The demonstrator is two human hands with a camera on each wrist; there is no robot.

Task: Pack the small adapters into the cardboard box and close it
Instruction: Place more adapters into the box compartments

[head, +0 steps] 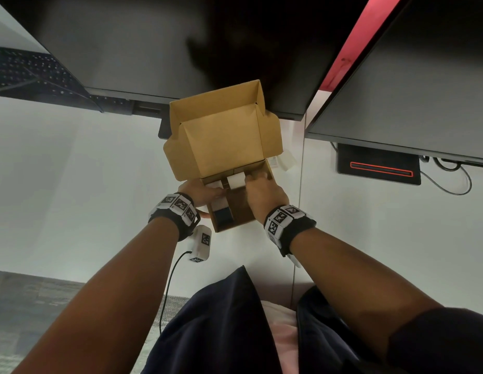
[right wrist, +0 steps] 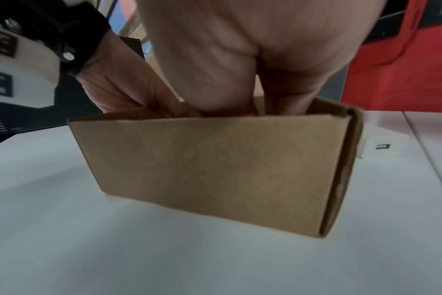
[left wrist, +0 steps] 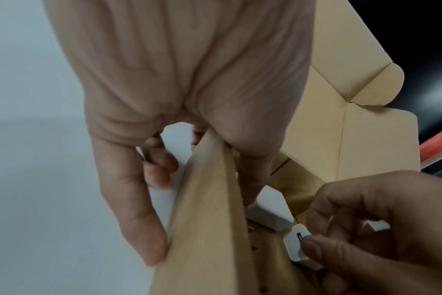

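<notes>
The cardboard box (head: 236, 215) stands on the white table with its lid (head: 224, 136) raised at the back. Several white adapters lie inside, one by the back wall (head: 235, 181) and one by the left wall (head: 219, 204). My left hand (head: 208, 194) straddles the box's left wall (left wrist: 207, 209) and pinches it, with one digit inside touching an adapter (left wrist: 267, 211). My right hand (head: 255, 180) reaches into the box and pinches a small white adapter (left wrist: 297, 246) at its port end. In the right wrist view the box's front wall (right wrist: 215, 165) hides my right fingertips.
One loose adapter (head: 288, 158) lies on the table just right of the box, also seen as the adapter (right wrist: 384, 146) past the box corner. Two dark monitors (head: 181, 49) overhang the back. A keyboard (head: 32, 71) sits far left, and a black dock (head: 378, 164) with cables right.
</notes>
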